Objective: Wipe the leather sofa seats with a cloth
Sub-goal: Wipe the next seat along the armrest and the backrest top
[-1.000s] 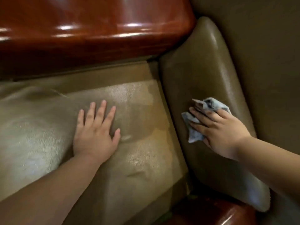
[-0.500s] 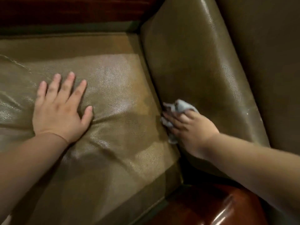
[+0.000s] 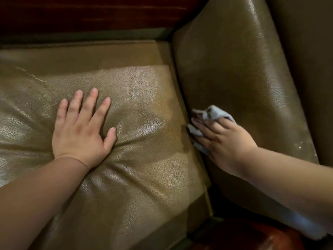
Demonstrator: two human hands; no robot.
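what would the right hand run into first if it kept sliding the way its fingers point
The right hand, pressing the crumpled light blue cloth on the upright olive leather cushion, points left, so it would probably meet the olive leather seat cushion at the crease.

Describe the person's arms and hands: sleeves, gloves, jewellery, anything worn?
Nothing worn in view. The left hand and right hand are ungloved, with no rings on the fingers that show and short, unpainted nails. Both forearms are bare to the frame edge: no sleeve, watch or bracelet.
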